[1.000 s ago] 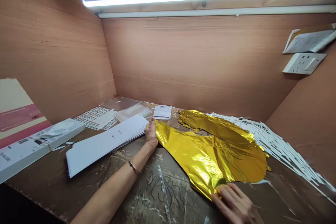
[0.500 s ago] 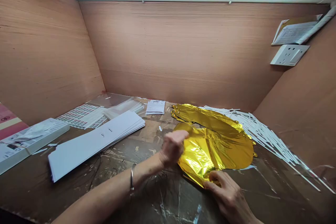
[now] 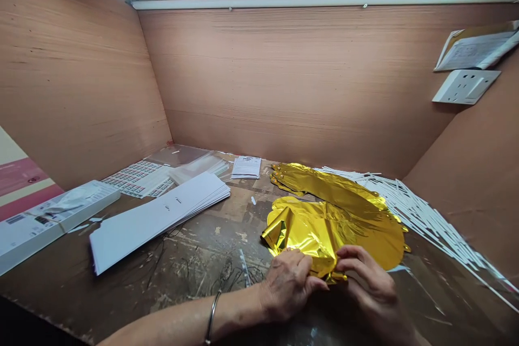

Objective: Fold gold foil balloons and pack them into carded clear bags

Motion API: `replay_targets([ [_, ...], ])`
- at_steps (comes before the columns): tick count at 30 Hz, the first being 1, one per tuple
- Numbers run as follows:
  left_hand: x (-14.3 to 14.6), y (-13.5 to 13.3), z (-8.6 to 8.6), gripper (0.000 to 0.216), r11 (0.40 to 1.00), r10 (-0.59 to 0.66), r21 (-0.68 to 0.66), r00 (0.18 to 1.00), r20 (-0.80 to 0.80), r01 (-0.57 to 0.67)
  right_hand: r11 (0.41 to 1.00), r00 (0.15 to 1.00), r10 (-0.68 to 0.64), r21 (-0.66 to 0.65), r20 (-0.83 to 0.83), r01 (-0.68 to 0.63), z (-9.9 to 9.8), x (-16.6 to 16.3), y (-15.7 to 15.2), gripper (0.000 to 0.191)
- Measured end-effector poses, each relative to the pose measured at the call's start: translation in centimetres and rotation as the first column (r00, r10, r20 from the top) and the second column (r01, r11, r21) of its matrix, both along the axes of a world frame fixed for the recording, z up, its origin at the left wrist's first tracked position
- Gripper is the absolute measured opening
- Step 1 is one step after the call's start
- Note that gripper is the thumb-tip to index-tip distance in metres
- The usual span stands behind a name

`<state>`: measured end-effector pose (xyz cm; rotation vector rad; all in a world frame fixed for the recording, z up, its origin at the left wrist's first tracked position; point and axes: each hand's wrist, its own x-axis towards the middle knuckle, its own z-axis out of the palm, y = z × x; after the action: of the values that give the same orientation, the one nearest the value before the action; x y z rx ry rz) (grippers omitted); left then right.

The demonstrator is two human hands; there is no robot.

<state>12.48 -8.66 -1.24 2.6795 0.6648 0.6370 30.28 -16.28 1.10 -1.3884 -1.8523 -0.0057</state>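
A shiny gold foil balloon [image 3: 312, 227], flat and uninflated, lies creased in front of me, its near edge bunched up. My left hand [image 3: 287, 281], a metal bangle on its wrist, is closed on that near edge with the thumb pointing right. My right hand [image 3: 367, 275] pinches the same edge just to the right, fingers curled. The two hands are close together. Behind and to the right is a pile of more gold foil balloons [image 3: 344, 186], partly under the one I hold.
White sticks [image 3: 438, 227] lie in a heap along the right wall. On the left are a stack of white cards [image 3: 162, 216], clear plastic sleeves [image 3: 198, 167], sticker sheets [image 3: 138, 178] and a long white box [image 3: 57, 216]. Small printed slips [image 3: 246, 167] sit at the back.
My left hand has come down and right from the balloon's left side to its near edge, beside my right hand. The foil's near part is now folded and bunched. The view has shifted slightly.
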Motion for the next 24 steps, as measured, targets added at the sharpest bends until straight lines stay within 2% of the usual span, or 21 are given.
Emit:
replay_targets([
  [4,-1.3,-0.1,0.4,0.041,0.977,-0.054,-0.202,0.992,0.116,0.076,0.969,0.975,0.221,-0.119,0.026,-0.217,4.1,-0.7,3.9,0.013],
  [7,-2.3,0.0,1.0,0.036,0.932,-0.082,-0.333,0.979,0.187,0.142,0.898,0.923,0.384,-0.232,-0.005,-0.375,5.2,-2.2,7.5,0.012],
  [10,-2.6,0.5,1.1,0.023,0.852,0.041,-0.520,0.985,0.169,0.054,0.837,0.903,0.424,-0.347,-0.074,-0.422,3.8,-3.9,10.7,0.013],
  [12,-2.5,1.0,0.8,0.022,0.750,0.183,-0.660,0.971,0.157,-0.034,0.821,0.908,0.405,-0.394,-0.108,-0.413,2.0,-4.7,12.2,0.014],
  [14,-2.2,1.4,0.3,0.023,0.660,0.287,-0.749,0.939,0.188,-0.051,0.799,0.906,0.386,-0.429,-0.172,-0.421,0.4,-5.0,13.1,0.013],
  [15,-2.0,1.5,0.1,0.021,0.644,0.314,-0.764,0.925,0.213,-0.042,0.787,0.900,0.381,-0.436,-0.214,-0.437,-0.3,-5.0,13.4,0.012],
  [17,-1.7,1.4,0.1,0.019,0.665,0.336,-0.745,0.911,0.237,-0.051,0.770,0.878,0.374,-0.428,-0.299,-0.473,-1.2,-4.8,13.7,0.009],
  [20,-1.7,0.6,0.7,0.014,0.759,0.346,-0.633,0.917,0.197,-0.151,0.763,0.856,0.369,-0.408,-0.361,-0.501,-1.8,-4.7,13.8,0.008],
  [22,-1.9,0.0,1.2,0.012,0.845,0.319,-0.486,0.939,0.126,-0.222,0.770,0.862,0.365,-0.407,-0.351,-0.492,-1.9,-4.7,13.7,0.007],
  [24,-2.3,-0.5,1.3,0.013,0.925,0.279,-0.276,0.960,0.024,-0.262,0.782,0.877,0.361,-0.409,-0.319,-0.470,-1.9,-4.7,13.7,0.007],
])
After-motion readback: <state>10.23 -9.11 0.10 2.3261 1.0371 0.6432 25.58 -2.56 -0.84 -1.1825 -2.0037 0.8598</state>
